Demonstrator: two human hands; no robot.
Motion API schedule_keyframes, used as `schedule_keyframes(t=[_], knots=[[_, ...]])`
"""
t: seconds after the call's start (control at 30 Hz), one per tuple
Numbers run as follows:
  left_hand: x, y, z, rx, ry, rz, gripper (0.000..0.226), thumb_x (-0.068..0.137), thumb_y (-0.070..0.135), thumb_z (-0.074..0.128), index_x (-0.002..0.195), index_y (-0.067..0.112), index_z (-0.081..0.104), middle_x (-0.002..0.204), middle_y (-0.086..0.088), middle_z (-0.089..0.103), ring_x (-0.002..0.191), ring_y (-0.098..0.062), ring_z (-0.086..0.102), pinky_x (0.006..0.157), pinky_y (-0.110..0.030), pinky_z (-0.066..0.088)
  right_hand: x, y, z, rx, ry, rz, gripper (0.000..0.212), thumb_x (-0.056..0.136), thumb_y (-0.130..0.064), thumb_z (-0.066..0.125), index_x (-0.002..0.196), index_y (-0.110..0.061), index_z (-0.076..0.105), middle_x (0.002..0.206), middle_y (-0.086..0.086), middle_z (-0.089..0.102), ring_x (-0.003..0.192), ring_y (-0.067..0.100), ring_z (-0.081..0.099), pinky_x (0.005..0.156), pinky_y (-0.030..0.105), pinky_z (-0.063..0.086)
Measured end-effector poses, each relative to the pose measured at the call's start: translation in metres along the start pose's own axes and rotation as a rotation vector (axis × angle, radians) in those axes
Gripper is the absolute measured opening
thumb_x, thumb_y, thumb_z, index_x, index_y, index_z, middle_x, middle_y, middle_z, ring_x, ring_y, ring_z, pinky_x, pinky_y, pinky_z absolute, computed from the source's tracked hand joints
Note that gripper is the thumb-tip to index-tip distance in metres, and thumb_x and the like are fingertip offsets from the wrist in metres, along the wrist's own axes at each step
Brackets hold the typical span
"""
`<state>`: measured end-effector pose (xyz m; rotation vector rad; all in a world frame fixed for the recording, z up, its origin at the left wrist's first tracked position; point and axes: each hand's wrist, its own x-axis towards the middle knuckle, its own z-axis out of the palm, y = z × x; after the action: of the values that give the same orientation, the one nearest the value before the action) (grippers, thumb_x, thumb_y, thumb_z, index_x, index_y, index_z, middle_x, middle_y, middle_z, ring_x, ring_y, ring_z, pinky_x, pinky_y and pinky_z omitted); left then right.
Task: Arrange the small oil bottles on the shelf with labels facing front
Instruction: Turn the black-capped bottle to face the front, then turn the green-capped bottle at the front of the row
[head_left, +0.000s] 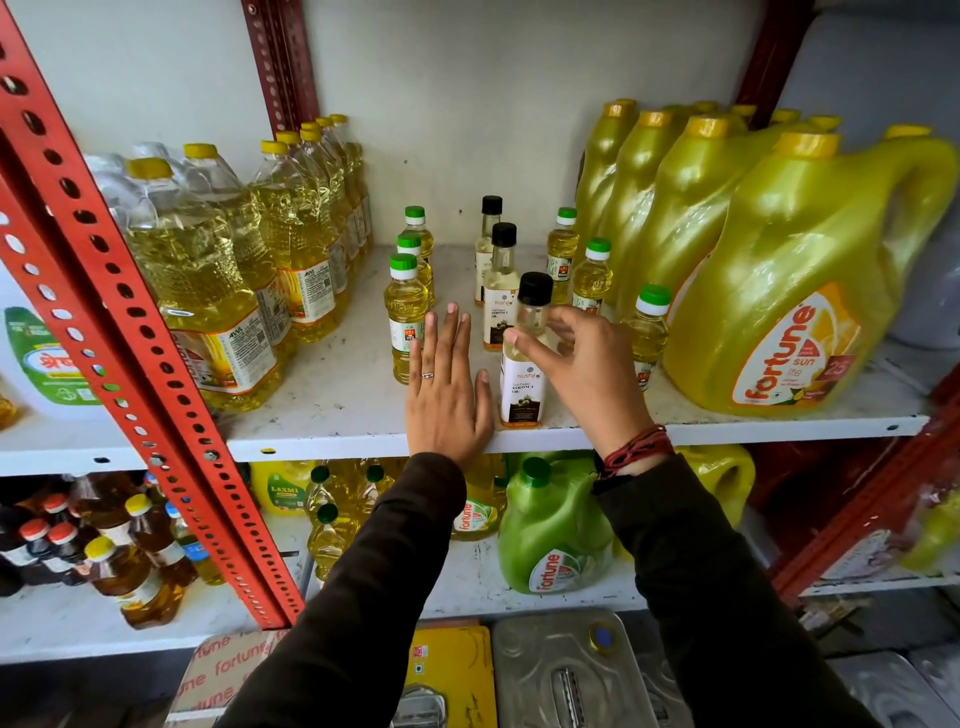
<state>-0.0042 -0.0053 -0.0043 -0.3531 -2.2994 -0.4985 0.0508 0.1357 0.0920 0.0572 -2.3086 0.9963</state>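
From my feed, the far left shows a red perforated steel upright (104, 270) crossing the frame at a slant. Just right of it stand tall clear ribbed plastic oil bottles (208, 291) with yellow caps, ranked back toward the wall on the white shelf (332, 410), whose painted surface looks scuffed and dusty.

Next comes a file of 3 small green-capped oil bottles (405, 312), round-shouldered, clear plastic, yellow oil inside. My left hand (447, 395) lies flat, palm down, fingers spread and straight, holding nothing; it rests at the shelf's front edge, just right of the nearest green-capped bottle, with a thin ring on 1 finger.

In the middle is a file of 3 square-shouldered coconut oil bottles with black caps. The front coconut oil bottle (522, 364) stands upright near the shelf lip, its white label facing me. My right hand (587, 364) curls around its clear neck, thumb and fingertips pinching it below the cap, though I can't be sure how firm the contact is on the far side. Red thread bands circle that wrist.

Right of it, more small green-capped bottles run back in a row, partly hidden by the hand. Furthest right, opaque yellow handled Fortune jugs (789, 291) fill the shelf.
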Motion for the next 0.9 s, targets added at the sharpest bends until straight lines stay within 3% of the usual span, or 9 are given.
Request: schedule_keyframes(t=[0.1,0.17,0.3,0.43,0.53,0.67,0.8,0.9], knots=[[-0.003,-0.007,-0.007,-0.007,0.008,0.023,0.067,0.104,0.035,0.03,0.165,0.007,0.023,0.174,-0.011,0.015,0.162,-0.027,0.007,0.131,-0.036,-0.008,-0.003,-0.003,-0.002,0.025,0.002,0.01,0.068,0.081,-0.056,0.073,0.131,-0.011,0.064,0.133,0.007,0.068,0.123,0.019,0.063,0.103,0.033,0.053],[-0.007,-0.018,-0.013,-0.003,0.026,0.032,0.066,0.105,0.034,0.03,0.165,0.008,0.023,0.174,-0.011,0.016,0.162,-0.025,0.006,0.131,-0.035,-0.009,-0.005,-0.01,-0.006,0.047,0.093,-0.026,0.075,0.081,-0.059,0.072,0.138,-0.013,0.058,0.14,0.005,0.063,0.131,0.016,0.058,0.109,0.028,0.048],[-0.011,-0.054,-0.027,0.052,0.06,-0.01,0.066,0.105,0.035,0.027,0.165,0.007,0.022,0.174,-0.009,0.012,0.162,-0.025,0.004,0.131,-0.037,-0.009,-0.008,-0.036,-0.008,0.169,0.281,-0.2,0.068,0.085,-0.052,0.072,0.139,-0.013,0.057,0.14,0.003,0.063,0.132,0.008,0.057,0.109,0.015,0.044],[-0.013,-0.092,-0.04,0.081,0.067,-0.094,0.069,0.104,0.037,0.025,0.165,0.005,0.02,0.175,-0.012,0.014,0.162,-0.027,0.004,0.131,-0.037,-0.011,-0.007,-0.064,0.019,0.291,0.11,-0.236,0.059,0.089,-0.044,0.071,0.138,-0.014,0.058,0.138,0.001,0.064,0.128,0.007,0.06,0.107,0.028,0.052],[-0.013,-0.101,-0.041,0.081,0.07,-0.073,0.069,0.104,0.035,0.027,0.166,0.006,0.02,0.175,-0.011,0.015,0.162,-0.024,0.0,0.131,-0.036,-0.012,0.002,-0.074,0.054,0.254,-0.053,-0.149,0.056,0.092,-0.037,0.069,0.139,-0.01,0.056,0.14,0.008,0.063,0.129,0.018,0.06,0.111,0.035,0.049],[-0.013,-0.103,-0.038,0.086,0.089,-0.049,0.069,0.103,0.035,0.027,0.165,0.006,0.022,0.175,-0.01,0.015,0.162,-0.022,-0.004,0.131,-0.037,-0.011,0.026,-0.078,0.093,0.235,-0.155,0.047,0.055,0.095,-0.034,0.064,0.143,-0.009,0.05,0.144,0.011,0.058,0.134,0.024,0.053,0.102,0.02,0.033],[-0.014,-0.106,-0.036,0.087,0.102,-0.05,0.069,0.102,0.035,0.029,0.165,0.005,0.022,0.175,-0.01,0.017,0.163,-0.024,-0.002,0.131,-0.037,-0.009,0.052,-0.071,0.111,0.291,-0.202,0.145,0.039,0.092,-0.028,0.069,0.126,-0.01,0.064,0.128,0.01,0.069,0.121,0.026,0.063,0.104,0.034,0.048],[-0.014,-0.107,-0.035,0.102,0.108,-0.05,0.071,0.102,0.035,0.03,0.165,0.005,0.02,0.175,-0.011,0.016,0.163,-0.024,-0.002,0.131,-0.036,-0.01,0.058,-0.064,0.117,0.307,-0.201,0.167,0.028,0.088,-0.025,0.073,0.113,-0.012,0.073,0.11,0.008,0.075,0.106,0.025,0.069,0.093,0.032,0.053]])
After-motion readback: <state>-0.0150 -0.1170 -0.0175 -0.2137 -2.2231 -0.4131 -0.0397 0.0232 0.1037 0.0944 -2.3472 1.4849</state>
